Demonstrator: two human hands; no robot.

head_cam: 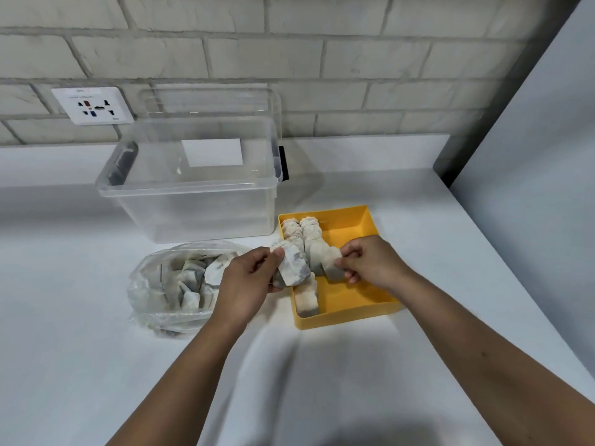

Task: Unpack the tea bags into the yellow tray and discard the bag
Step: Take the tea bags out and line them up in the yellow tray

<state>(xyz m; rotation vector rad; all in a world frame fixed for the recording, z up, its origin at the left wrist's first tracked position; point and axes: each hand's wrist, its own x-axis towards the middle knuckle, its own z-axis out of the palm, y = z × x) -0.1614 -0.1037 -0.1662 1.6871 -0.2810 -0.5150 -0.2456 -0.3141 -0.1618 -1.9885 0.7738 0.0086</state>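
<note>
Tea bags (304,239): two rows stacked on edge along the left side of the yellow tray (360,297), running from its far left corner toward the near wall. One short stack (307,299) sits at the near left corner, against the left wall. Right half of the tray floor is bare.

Left hand (248,284): closed around a small bundle of tea bags (291,265), thumb on top, held just above the tray's left rim.

Right hand (370,262): fingers pinched on a tea bag (331,265) at the near end of the right row, over the middle of the tray.

Clear plastic bag (167,284): lies on the desk (322,381) just left of the tray, mouth toward the left hand, more tea bags inside. The left wrist partly covers its right edge.

Clear storage box (190,185): behind the bag and tray, lid off and leaning upright at its back, white label on the far wall, dark latches at both ends. Its near right corner is close to the tray's far left corner; can't tell if they touch.

Wall socket (93,106) on the brick wall, behind and left of the box. Desk is white and meets a light wall panel (547,156) on the right.
</note>
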